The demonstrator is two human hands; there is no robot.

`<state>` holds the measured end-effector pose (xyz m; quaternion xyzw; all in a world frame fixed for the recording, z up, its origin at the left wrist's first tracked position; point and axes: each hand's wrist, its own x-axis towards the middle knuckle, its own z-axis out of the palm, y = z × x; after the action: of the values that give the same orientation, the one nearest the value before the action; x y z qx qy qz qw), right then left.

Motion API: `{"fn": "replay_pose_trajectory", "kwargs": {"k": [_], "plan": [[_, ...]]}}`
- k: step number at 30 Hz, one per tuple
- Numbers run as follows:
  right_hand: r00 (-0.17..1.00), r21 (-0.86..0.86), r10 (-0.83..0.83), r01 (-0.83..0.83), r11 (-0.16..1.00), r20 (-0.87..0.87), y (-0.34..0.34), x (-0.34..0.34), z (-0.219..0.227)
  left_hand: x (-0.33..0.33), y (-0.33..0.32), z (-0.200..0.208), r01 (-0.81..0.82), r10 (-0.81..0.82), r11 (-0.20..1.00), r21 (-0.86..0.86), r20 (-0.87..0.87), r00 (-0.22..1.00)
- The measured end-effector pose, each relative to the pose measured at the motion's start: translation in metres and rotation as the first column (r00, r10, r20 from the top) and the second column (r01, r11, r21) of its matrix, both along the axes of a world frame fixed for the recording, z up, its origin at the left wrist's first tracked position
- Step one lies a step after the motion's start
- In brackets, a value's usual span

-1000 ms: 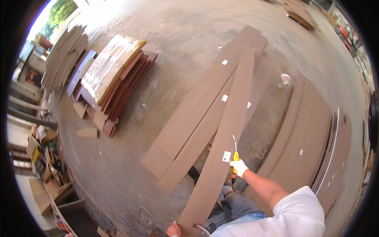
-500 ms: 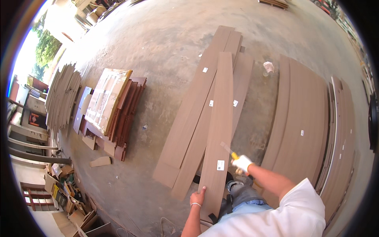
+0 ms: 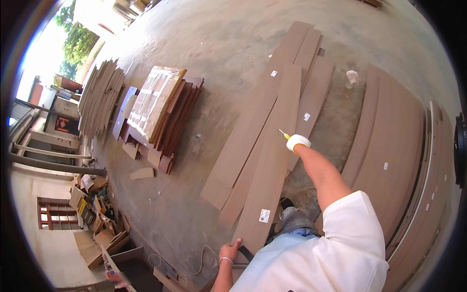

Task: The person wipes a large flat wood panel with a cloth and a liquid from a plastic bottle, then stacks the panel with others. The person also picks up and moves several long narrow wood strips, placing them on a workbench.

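A long brown wood-grain board lies lengthwise before me, its near end by my body, with a white label there. My left hand, bare with a band at the wrist, grips that near end, thumb on top. My right hand, in a white glove, closes round a yellow-handled tool with a thin metal tip. The tool is over the right part of the board, pointing far left; its exact kind and whether it touches cannot be made out. Similar boards lie beneath and beside it, fanned out.
To my right are wide brown panels. Left stands a stack of reddish panels topped by a wrapped package. Further left are a grey slat pile and cardboard scraps. A cord lies on the floor.
My right hand has moved farther out along the board with the tool. My left hand still grips the near end. The whole view has shifted, moving the left-hand stacks rightward in the picture.
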<state>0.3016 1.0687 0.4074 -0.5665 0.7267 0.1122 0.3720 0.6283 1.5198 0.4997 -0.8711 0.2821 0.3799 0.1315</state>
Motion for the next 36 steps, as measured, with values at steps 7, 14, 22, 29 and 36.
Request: {"fn": "replay_pose_trajectory", "kwargs": {"k": [7,14,22,29,36], "plan": [[0.99,0.009,0.137,-0.137,0.991,-0.034,0.024,0.004,0.001,-0.011,0.025,0.015,-0.025,0.025,1.0,0.011,0.02,0.999],[0.987,0.071,0.134,-0.128,0.989,-0.089,0.018,0.001,0.002,-0.012,0.031,0.009,-0.024,0.025,0.999,-0.035,0.021,0.999],[0.966,0.004,0.232,-0.233,0.972,-0.113,0.017,0.004,0.001,0.001,0.035,0.0,-0.042,0.042,0.998,-0.037,-0.007,0.999],[0.971,0.058,0.203,-0.198,0.979,-0.122,0.019,0.027,0.012,0.004,0.04,-0.008,-0.028,0.028,0.999,-0.029,-0.022,0.999],[0.975,0.037,0.173,-0.17,0.985,-0.139,0.023,0.036,-0.007,0.006,0.045,-0.012,-0.058,0.057,0.998,-0.01,-0.038,0.998]]}}
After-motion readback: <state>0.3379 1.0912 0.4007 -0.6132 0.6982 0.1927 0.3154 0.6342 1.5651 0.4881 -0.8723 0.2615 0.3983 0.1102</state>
